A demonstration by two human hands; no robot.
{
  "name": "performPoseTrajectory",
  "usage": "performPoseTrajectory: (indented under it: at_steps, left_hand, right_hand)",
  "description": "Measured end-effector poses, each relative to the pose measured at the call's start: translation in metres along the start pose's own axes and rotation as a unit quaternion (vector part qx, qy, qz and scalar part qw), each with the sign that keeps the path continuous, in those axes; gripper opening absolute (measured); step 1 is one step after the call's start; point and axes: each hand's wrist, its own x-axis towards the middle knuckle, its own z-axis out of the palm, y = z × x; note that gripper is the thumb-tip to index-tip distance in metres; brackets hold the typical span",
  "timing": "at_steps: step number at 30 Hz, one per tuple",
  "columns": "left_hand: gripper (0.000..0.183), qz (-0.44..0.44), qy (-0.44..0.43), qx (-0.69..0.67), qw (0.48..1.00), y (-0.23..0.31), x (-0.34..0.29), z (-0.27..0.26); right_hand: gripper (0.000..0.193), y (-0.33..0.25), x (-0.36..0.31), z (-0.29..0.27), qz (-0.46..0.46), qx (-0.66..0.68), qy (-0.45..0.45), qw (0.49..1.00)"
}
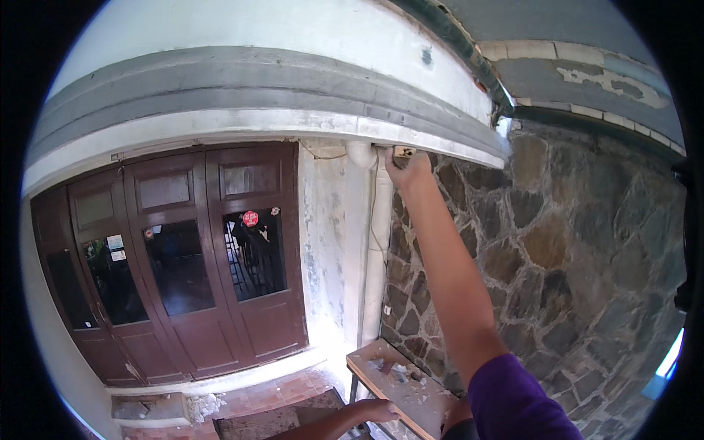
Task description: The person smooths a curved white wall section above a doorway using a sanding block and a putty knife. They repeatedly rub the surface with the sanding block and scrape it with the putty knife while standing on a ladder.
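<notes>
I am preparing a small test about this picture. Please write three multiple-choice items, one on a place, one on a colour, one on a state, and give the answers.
1. Where is the right hand?
A. Raised to the ledge beside the white pipe
B. On the door handle
C. Flat on the floor tiles

2. What colour are the doors?
A. White
B. Dark brown
C. Green

3. What does the left hand do?
A. Holds a bucket in the air
B. Rests on the edge of the wooden board
C. Presses against the stone wall

Answers:
1. A, since the arm stretches up and the hand holds a small object, too small to identify, at the ledge by the pipe.
2. B, since all the door panels are dark brown wood with glass panes.
3. B, since the fingers lie on the board's near edge, low in the picture.
</notes>
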Motion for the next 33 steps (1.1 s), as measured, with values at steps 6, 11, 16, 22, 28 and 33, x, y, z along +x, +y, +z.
performPoseTrajectory:
  at_steps: [6,11,16,22,28,33]
  left_hand:
    - [0.073,0.018,0.016,-0.017,1.000,-0.006,0.006,0.002]
    - [0.072,0.008,0.087,0.031,0.996,-0.009,0.008,0.006]
    - [0.073,-0.003,0.045,-0.005,0.999,-0.006,0.000,0.007]
    - [0.072,-0.027,0.040,-0.006,0.999,0.003,-0.008,0.001]
    - [0.074,0.006,0.084,0.029,0.996,0.002,-0.007,0.004]
    - [0.072,0.006,0.069,0.023,0.997,0.007,-0.013,-0.002]
  right_hand:
    - [0.030,-0.008,0.007,-0.007,-0.024,-0.012,-0.034,0.999]
    - [0.027,-0.023,0.022,-0.020,-0.013,-0.008,-0.059,0.998]
    - [0.029,-0.032,0.038,-0.024,0.028,0.005,-0.001,1.000]
    - [0.029,-0.030,0.032,-0.023,0.010,0.019,-0.029,0.999]
    - [0.029,-0.028,0.035,-0.026,-0.038,-0.012,-0.039,0.998]
    - [0.030,-0.028,0.055,-0.030,0.009,-0.012,-0.066,0.998]
